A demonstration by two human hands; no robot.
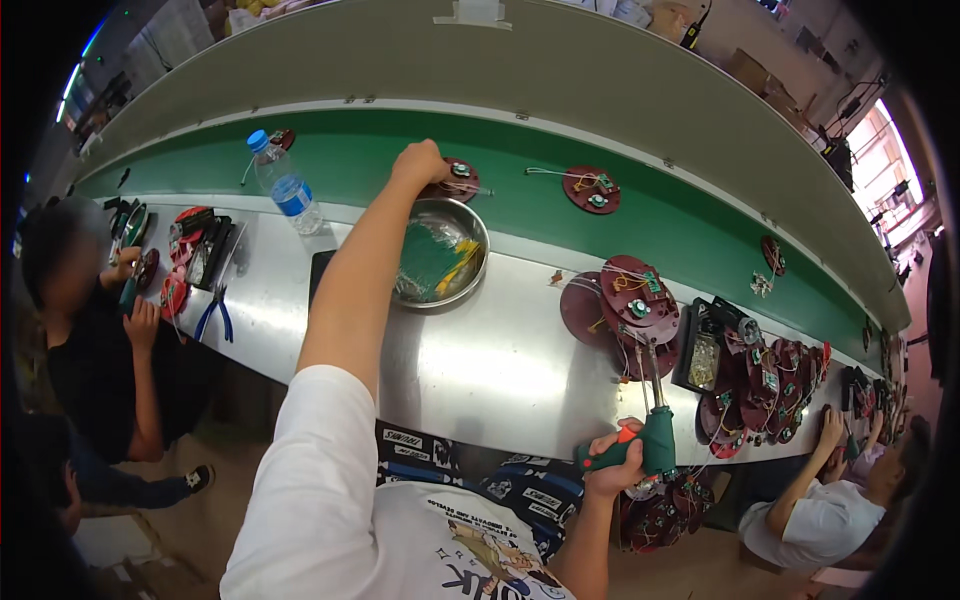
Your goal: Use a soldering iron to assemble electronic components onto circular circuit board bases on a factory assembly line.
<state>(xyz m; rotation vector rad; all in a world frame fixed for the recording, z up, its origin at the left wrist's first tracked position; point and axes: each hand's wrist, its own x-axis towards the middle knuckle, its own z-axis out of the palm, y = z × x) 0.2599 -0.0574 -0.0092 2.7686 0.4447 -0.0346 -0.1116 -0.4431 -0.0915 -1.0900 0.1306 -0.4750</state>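
My left hand point(424, 163) reaches out to the green belt at the back, its fingers closed at the left edge of a round maroon disc point(461, 178) with a small circuit board and wires. The fingertips are partly hidden. Beneath that arm sits a round metal bowl point(484, 262) holding green and yellow wires. My right hand point(612, 462) grips a green pistol-shaped soldering gun point(658, 445) by its handle, near the table's front edge. Its metal tip points up toward a stack of maroon discs point(635, 300) carrying boards and white wires.
A water bottle point(287, 185) stands left of my arm, with blue-handled pliers point(215, 314) farther left. Another disc point(591, 190) lies on the green belt point(690, 220). Right of the stack are a black tray point(703, 360) and piled discs point(780, 385). Co-workers sit on both sides.
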